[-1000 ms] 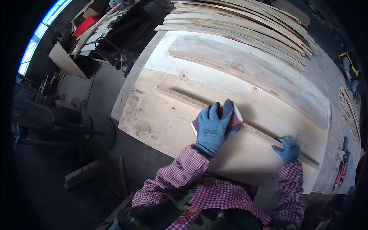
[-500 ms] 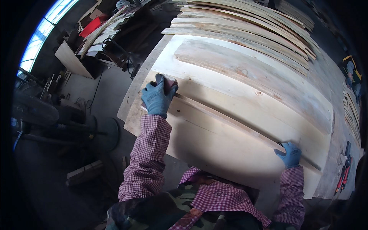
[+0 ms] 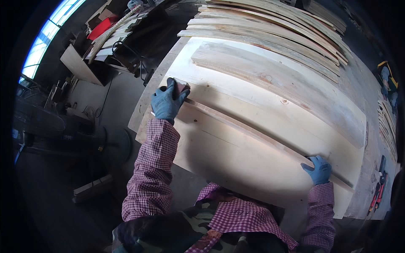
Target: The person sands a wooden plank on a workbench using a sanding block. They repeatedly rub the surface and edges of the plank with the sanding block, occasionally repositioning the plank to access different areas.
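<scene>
In a blue-grey work glove, my left hand (image 3: 166,103) is closed around a reddish-brown sanding block (image 3: 181,87). The block rests at the left end of a long, narrow wooden strip (image 3: 240,127) standing on edge, and my palm hides part of it. Toward the strip's right end, my gloved right hand (image 3: 319,170) grips it, thumb on the near side and fingers on the far side. Under the strip lies a wide pale wooden board (image 3: 228,158). Beyond it, a thicker plank (image 3: 261,78) lies roughly parallel on the same board.
Several long wooden slats (image 3: 270,36) are piled along the far side of the worktable (image 3: 149,90). Red-handled pliers (image 3: 379,192) lie at the right edge. Another person (image 3: 387,80) is at far right. A red basin (image 3: 101,28) sits among scrap wood at upper left.
My left hand and the sanding block have slid a little farther left and away from me along the strip's end. My right hand holds its place.
</scene>
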Demonstrator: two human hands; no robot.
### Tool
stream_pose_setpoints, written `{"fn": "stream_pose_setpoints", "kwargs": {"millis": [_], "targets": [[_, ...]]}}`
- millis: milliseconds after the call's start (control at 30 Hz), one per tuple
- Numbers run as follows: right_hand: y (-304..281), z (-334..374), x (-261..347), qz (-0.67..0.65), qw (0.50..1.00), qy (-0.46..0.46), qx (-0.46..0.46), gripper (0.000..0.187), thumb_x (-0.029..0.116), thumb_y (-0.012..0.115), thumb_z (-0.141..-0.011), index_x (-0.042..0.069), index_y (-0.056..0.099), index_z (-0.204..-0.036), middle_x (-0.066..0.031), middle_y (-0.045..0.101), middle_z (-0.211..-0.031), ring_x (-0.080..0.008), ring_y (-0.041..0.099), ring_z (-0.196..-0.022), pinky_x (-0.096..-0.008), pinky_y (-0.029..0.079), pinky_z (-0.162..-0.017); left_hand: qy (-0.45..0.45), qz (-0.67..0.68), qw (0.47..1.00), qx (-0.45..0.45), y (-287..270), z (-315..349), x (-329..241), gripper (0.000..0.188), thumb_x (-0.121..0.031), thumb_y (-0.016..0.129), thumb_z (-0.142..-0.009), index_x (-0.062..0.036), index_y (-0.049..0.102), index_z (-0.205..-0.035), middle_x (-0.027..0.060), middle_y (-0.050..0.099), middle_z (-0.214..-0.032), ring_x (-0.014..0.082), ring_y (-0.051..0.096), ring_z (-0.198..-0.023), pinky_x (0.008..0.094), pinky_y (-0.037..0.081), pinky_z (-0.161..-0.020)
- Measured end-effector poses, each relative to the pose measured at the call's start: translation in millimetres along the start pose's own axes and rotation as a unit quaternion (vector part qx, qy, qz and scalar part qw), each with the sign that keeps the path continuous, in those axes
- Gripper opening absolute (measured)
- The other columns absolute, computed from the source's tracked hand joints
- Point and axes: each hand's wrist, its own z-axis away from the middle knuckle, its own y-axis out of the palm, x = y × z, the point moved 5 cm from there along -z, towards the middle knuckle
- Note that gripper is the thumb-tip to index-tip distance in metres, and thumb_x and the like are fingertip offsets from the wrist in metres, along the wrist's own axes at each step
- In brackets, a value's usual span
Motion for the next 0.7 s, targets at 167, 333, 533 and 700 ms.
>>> {"fn": "stream_pose_setpoints", "kwargs": {"millis": [167,333,533,700], "targets": [[-1.7,-1.0,2.7,0.026,0.999,-0.021,-0.027,0.036,0.049,0.08,-0.073,0.017,0.072,-0.086,-0.0031,0.061,-0.077,-0.0246,0.063,-0.071,-0.0402,0.052,-0.063,0.019,-0.053,0.996,0.066,-10.7,6.5,-63.9,0.07,-0.062,0.068,-0.085,-0.0132,0.052,-0.133,0.0223,0.067,-0.106,0.0395,0.065,-0.094,0.0483,0.054,-0.078],[3.9,5.7,-8.9,0.012,1.0,-0.016,-0.005,0.036,0.048,0.081,-0.073,0.016,0.072,-0.086,-0.0036,0.06,-0.076,-0.0249,0.062,-0.07,-0.0402,0.051,-0.062,0.221,0.143,0.959,0.1,-7.6,109.0,-232.6,0.077,-0.053,0.077,-0.077,-0.0135,0.045,-0.136,0.02,0.058,-0.11,0.0394,0.057,-0.102,0.0524,0.047,-0.084],[-3.5,1.8,-3.1,0.007,0.999,-0.029,-0.021,0.035,0.048,0.081,-0.073,0.017,0.072,-0.087,-0.0039,0.06,-0.077,-0.0258,0.062,-0.071,-0.0413,0.051,-0.062,0.366,0.202,0.894,0.159,-19.8,144.7,-251.7,0.082,-0.058,0.077,-0.074,-0.0181,0.05,-0.141,0.0149,0.056,-0.118,0.0359,0.055,-0.107,0.0509,0.044,-0.095],[0.0,5.4,-4.0,-0.004,1.0,-0.005,-0.011,0.035,0.048,0.08,-0.074,0.017,0.072,-0.087,-0.0037,0.06,-0.078,-0.0261,0.062,-0.073,-0.041,0.051,-0.062,0.098,-0.032,0.988,0.111,-15.5,7.6,-75.4,0.067,-0.06,0.071,-0.082,-0.0186,0.061,-0.134,0.019,0.067,-0.11,0.0379,0.064,-0.097,0.044,0.055,-0.082]]}}
